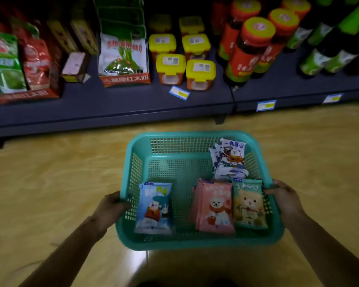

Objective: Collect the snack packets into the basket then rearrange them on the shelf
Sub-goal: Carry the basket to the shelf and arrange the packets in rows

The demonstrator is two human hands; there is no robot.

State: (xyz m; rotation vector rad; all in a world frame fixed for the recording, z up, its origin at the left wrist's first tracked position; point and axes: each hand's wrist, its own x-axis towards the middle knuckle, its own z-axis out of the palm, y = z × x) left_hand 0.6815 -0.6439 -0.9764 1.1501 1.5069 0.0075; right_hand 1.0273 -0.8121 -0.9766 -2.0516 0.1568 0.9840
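So the collecting half looks pretty much done, I reckon; the teal plastic mesh basket (187,135) is held up off the floor with four lots of snack packets inside it. A blue bear-print foil packet (154,208) lies at the basket's near-left; a stack of pink bear packets (215,208) sits near-middle; a green-and-yellow bear packet (249,204) lies just beside that at the near-right; a white cartoon stack (230,160) leans in the basket's far-right corner. The left hand (112,206) has its fingers (125,204) curled round the basket's left rim; the right hand (286,196) grips the right rim the same way. The dark grey metal shelf (112,104) beyond the basket shows none of these packets, so the rearranging part looks like it's all left to do.
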